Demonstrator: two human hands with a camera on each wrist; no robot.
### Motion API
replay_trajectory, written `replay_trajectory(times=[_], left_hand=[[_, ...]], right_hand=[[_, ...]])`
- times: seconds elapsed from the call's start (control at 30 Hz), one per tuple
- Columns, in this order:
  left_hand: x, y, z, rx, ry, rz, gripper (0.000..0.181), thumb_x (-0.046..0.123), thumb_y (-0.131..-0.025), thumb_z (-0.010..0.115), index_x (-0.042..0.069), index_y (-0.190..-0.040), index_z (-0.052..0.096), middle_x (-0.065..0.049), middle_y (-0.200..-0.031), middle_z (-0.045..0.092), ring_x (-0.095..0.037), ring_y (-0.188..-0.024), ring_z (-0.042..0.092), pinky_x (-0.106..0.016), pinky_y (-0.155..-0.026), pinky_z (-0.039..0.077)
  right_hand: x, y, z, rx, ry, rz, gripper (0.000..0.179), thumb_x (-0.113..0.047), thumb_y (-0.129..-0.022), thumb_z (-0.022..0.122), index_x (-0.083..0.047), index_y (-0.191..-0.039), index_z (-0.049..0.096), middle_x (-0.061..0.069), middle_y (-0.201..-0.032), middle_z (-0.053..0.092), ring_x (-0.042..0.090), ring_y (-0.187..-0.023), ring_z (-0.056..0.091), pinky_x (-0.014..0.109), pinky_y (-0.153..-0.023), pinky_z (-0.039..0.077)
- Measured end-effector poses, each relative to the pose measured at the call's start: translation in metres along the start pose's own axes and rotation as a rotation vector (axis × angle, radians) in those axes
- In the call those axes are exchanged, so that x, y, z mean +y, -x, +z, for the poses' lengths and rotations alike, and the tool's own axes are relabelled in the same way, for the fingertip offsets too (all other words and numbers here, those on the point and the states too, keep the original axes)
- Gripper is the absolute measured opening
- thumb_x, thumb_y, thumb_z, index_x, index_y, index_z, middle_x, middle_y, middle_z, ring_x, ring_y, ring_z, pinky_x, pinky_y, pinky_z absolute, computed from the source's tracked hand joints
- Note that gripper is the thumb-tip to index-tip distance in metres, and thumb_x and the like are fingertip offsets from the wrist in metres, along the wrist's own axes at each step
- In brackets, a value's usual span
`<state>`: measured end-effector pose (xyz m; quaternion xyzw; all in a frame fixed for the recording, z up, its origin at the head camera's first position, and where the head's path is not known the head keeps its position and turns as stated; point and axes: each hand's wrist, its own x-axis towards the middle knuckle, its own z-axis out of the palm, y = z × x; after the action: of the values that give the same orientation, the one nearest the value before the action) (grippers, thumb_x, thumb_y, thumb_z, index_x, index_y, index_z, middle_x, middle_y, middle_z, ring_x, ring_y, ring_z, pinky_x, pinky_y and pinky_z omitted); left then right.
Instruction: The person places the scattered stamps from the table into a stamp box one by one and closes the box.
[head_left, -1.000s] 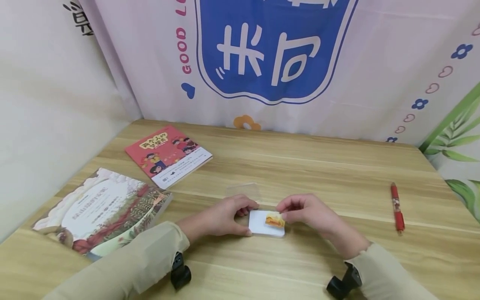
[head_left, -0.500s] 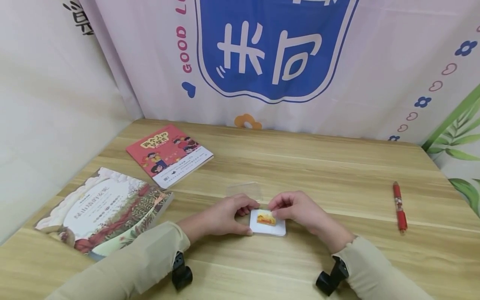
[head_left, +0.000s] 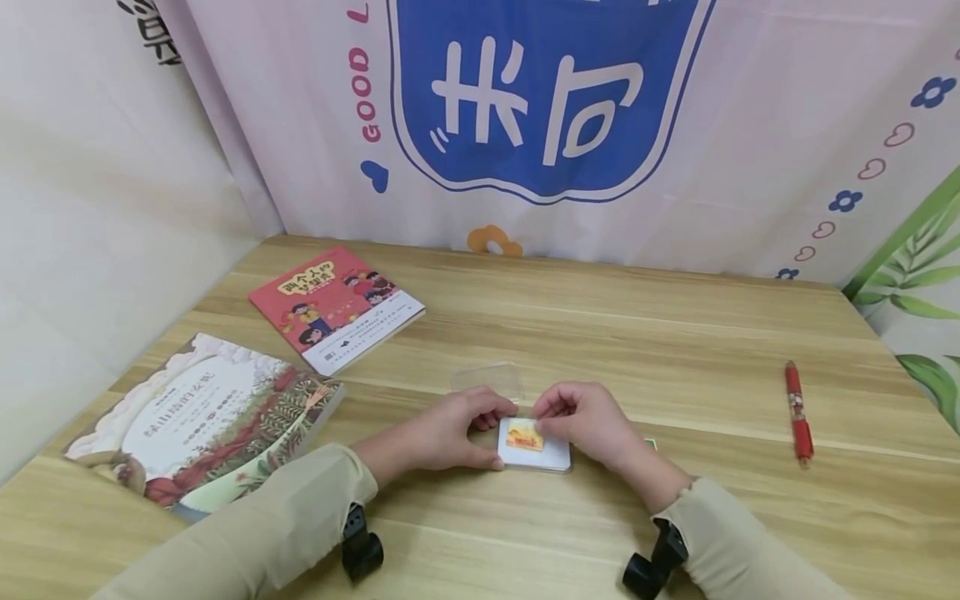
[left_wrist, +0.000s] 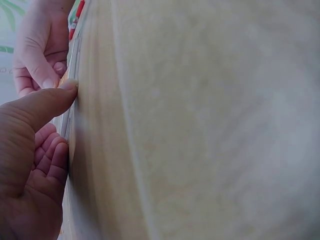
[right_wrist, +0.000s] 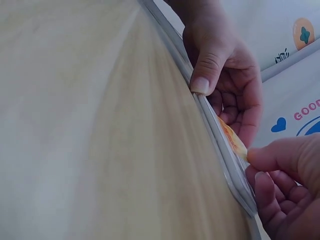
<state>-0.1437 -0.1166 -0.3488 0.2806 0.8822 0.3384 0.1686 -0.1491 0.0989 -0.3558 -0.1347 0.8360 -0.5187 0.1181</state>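
A flat white block with rounded corners [head_left: 551,457], like a stack of cards in a thin clear case, lies on the table in the head view. My left hand [head_left: 450,429] holds it at its left side, thumb at the near corner and fingers at the far one. Over its white top lies a small yellow-and-orange picture [head_left: 523,435], about stamp size. Between thumb and forefinger, my right hand [head_left: 588,417] pinches the picture's right edge. From the right wrist, the picture [right_wrist: 232,137] looks slightly tilted along the block's top [right_wrist: 220,140].
A clear plastic lid [head_left: 487,379] lies just behind the block. Two books, one red [head_left: 333,308] and one with a leafy cover [head_left: 202,421], are on the left. Far right is a red pen [head_left: 798,414]. Something green-edged [head_left: 651,443] peeks out beside my right wrist.
My right hand has moved left, bringing the small picture from the block's right edge toward its left part. The green-edged thing has come into sight. My left hand keeps its hold.
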Motion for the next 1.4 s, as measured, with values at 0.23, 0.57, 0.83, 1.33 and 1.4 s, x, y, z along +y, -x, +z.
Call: replay_trajectory(times=[0.23, 0.57, 0.83, 1.33, 1.4], left_hand=[[0.000, 0.000, -0.001, 0.001, -0.018, 0.021, 0.052, 0.021, -0.076, 0.076, 0.011, -0.123, 0.055, 0.005, -0.105, 0.053, -0.010, -0.093, 0.049, -0.025, -0.083, 0.044], [0.001, -0.001, -0.004, 0.013, -0.025, 0.043, 0.053, 0.020, -0.076, 0.076, 0.010, -0.124, 0.055, 0.002, -0.107, 0.054, -0.011, -0.095, 0.050, -0.027, -0.084, 0.044], [0.004, -0.003, -0.006, 0.003, -0.051, 0.028, 0.054, 0.022, -0.077, 0.076, 0.011, -0.125, 0.054, 0.005, -0.108, 0.053, -0.008, -0.096, 0.049, -0.026, -0.085, 0.044], [0.002, 0.000, -0.002, -0.015, -0.074, 0.003, 0.053, 0.024, -0.077, 0.075, 0.014, -0.125, 0.054, 0.007, -0.106, 0.051, -0.009, -0.094, 0.048, -0.027, -0.085, 0.044], [0.002, 0.000, 0.000, -0.014, -0.073, 0.000, 0.053, 0.024, -0.077, 0.076, 0.014, -0.125, 0.055, 0.007, -0.104, 0.050, -0.010, -0.093, 0.048, -0.027, -0.084, 0.044]], right_hand=[[-0.002, 0.000, 0.004, 0.014, 0.072, -0.059, 0.008, -0.001, -0.077, 0.069, -0.005, -0.084, 0.066, 0.002, -0.078, 0.063, 0.013, -0.074, 0.055, 0.023, -0.065, 0.047], [-0.004, -0.003, 0.006, 0.016, 0.132, -0.086, 0.009, 0.000, -0.078, 0.067, -0.007, -0.083, 0.066, 0.000, -0.076, 0.062, 0.012, -0.072, 0.054, 0.022, -0.065, 0.046], [-0.010, -0.004, 0.006, 0.033, 0.189, -0.087, 0.009, -0.001, -0.077, 0.066, -0.009, -0.082, 0.064, 0.000, -0.075, 0.060, 0.013, -0.071, 0.052, 0.023, -0.065, 0.045], [-0.011, 0.008, -0.009, 0.198, 0.210, -0.046, 0.004, -0.009, -0.080, 0.068, -0.007, -0.082, 0.066, 0.002, -0.074, 0.060, 0.014, -0.068, 0.050, 0.023, -0.059, 0.043], [-0.009, 0.013, -0.017, 0.222, 0.217, -0.036, 0.004, -0.010, -0.081, 0.068, -0.008, -0.083, 0.066, 0.002, -0.075, 0.060, 0.014, -0.068, 0.050, 0.023, -0.059, 0.042]])
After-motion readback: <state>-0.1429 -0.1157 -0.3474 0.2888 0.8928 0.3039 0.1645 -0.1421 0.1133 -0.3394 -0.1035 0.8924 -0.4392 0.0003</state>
